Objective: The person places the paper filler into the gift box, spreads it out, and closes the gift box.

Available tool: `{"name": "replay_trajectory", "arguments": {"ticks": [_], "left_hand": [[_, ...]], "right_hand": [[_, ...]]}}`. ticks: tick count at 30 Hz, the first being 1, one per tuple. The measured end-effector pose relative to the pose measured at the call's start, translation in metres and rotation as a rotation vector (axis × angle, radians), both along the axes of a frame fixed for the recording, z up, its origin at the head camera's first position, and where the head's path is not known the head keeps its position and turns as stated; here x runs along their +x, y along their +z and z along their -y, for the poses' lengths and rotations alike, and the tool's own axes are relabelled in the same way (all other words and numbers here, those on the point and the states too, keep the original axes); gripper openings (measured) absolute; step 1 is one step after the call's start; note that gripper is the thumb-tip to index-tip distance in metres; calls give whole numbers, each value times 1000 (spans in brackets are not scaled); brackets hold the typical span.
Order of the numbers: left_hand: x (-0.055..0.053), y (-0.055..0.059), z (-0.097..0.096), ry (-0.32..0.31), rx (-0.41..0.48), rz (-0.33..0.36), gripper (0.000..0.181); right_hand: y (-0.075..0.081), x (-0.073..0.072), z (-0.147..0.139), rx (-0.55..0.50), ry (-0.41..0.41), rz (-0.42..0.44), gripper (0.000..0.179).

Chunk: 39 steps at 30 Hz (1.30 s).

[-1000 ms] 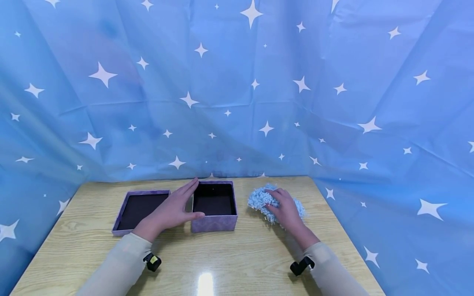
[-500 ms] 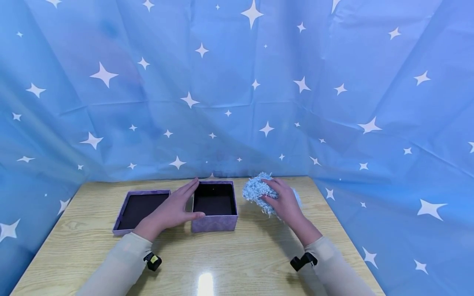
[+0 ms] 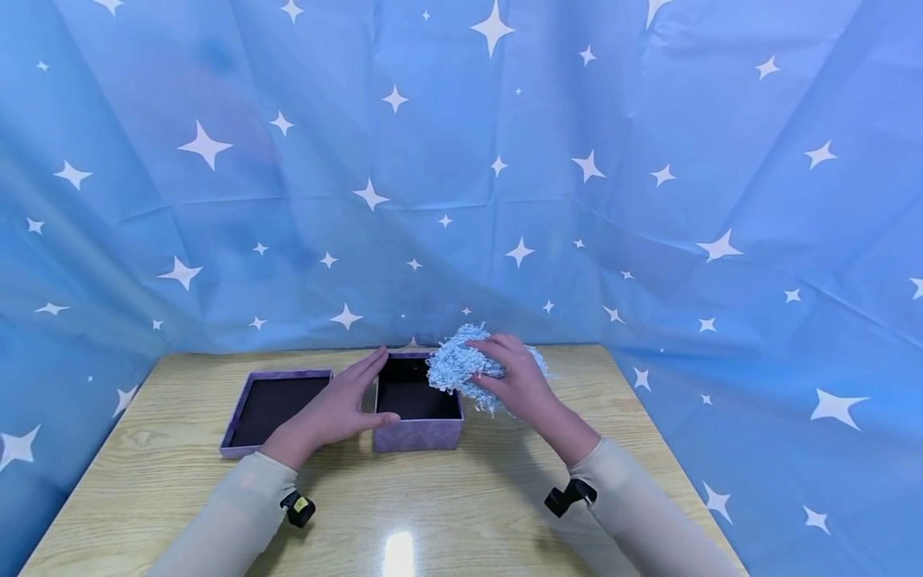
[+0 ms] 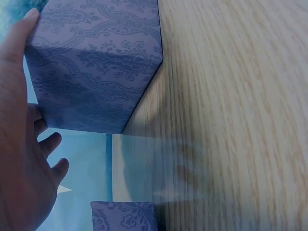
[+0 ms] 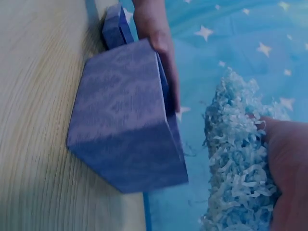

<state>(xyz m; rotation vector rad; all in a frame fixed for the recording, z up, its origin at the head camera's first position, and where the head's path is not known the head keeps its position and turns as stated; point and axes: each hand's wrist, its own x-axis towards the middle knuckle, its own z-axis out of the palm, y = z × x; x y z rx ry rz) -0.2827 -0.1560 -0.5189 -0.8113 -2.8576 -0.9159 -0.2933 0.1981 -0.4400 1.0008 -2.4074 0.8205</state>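
Observation:
A purple patterned box (image 3: pixel 418 435) with a dark inside stands open-topped at the middle of the table. My left hand (image 3: pixel 337 413) rests against the box's left side, thumb at the near corner and fingers stretched toward the far one. In the left wrist view the thumb touches the box's edge and the other fingers are spread. My right hand (image 3: pixel 521 381) grips a bundle of light blue shredded paper (image 3: pixel 461 365) above the box's right rim. In the right wrist view the shredded paper (image 5: pixel 238 163) is raised beside the box opening, and part of the right hand is cut off.
The box's purple lid (image 3: pixel 277 409) lies with its dark inner side up, left of the box and partly behind the left hand. A wooden table (image 3: pixel 447 497) bears everything. Behind it hangs a blue curtain (image 3: pixel 461 176) with white stars.
My right hand has lifted the shredded paper off the table and carried it left to the box's right rim. The left hand and the box have stayed in place.

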Motion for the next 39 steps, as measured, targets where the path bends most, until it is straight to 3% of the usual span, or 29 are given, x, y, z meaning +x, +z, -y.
{"name": "replay_trajectory", "arguments": {"ticks": [12, 15, 16, 20, 26, 29, 36, 39], "left_hand": [[-1, 0, -1, -3, 12, 10, 118], [-2, -2, 0, -13, 46, 0, 119], [-6, -10, 2, -30, 58, -27, 119], [-7, -12, 3, -34, 67, -36, 117], [-1, 1, -1, -1, 12, 19, 119], [0, 3, -1, 0, 18, 34, 120], [-2, 1, 0, -9, 29, 31, 118], [-3, -1, 2, -14, 35, 34, 119]], "right_hand": [[-10, -6, 57, 124, 118, 86, 55], [-14, -8, 68, 162, 124, 114, 55], [-16, -9, 72, 177, 123, 125, 54], [-19, -11, 83, 208, 107, 205, 52], [-21, -12, 97, 194, 105, 312, 49], [-23, -15, 104, 243, 110, 322, 48], [-18, -15, 120, 495, 100, 318, 45], [-12, -15, 122, 503, 116, 278, 47]]}}
